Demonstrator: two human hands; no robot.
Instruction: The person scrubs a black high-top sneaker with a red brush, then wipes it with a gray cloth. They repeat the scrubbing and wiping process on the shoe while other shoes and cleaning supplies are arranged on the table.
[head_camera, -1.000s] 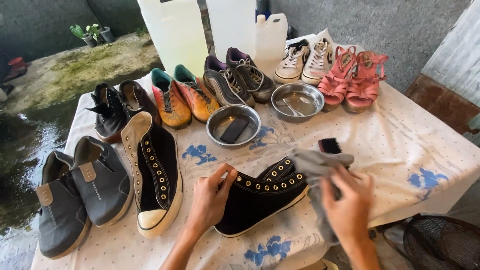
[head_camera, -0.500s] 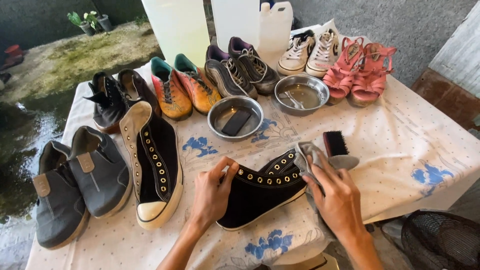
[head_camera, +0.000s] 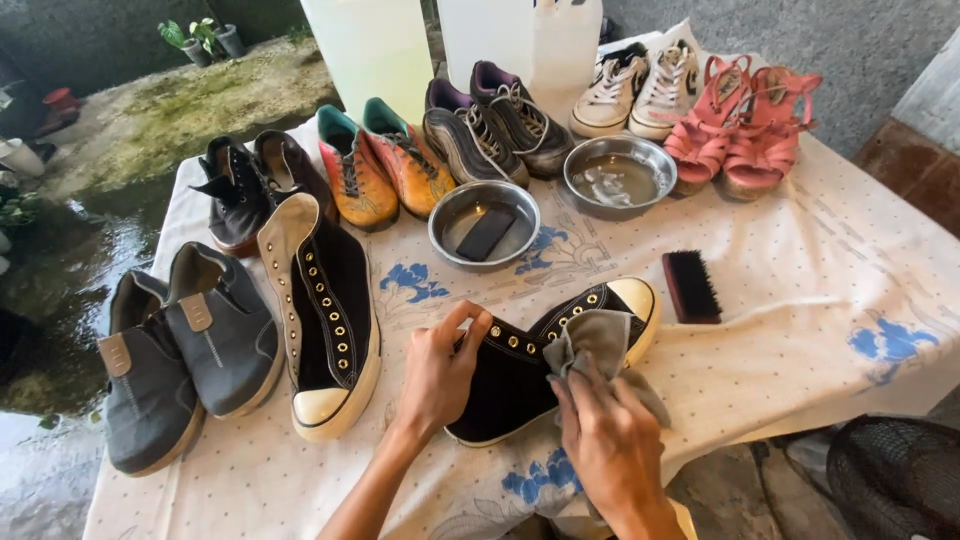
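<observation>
At the near edge of the table (head_camera: 800, 330), the left hand (head_camera: 440, 375) grips the black shoe (head_camera: 520, 375) at its heel. The right hand (head_camera: 610, 440) pinches a grey cloth (head_camera: 595, 345), pressing it against the shoe's side. A brush (head_camera: 690, 286) lies near the toe.

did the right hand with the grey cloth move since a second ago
Yes. The right hand with the grey cloth has slid left, away from the brush, onto the black shoe.
</observation>
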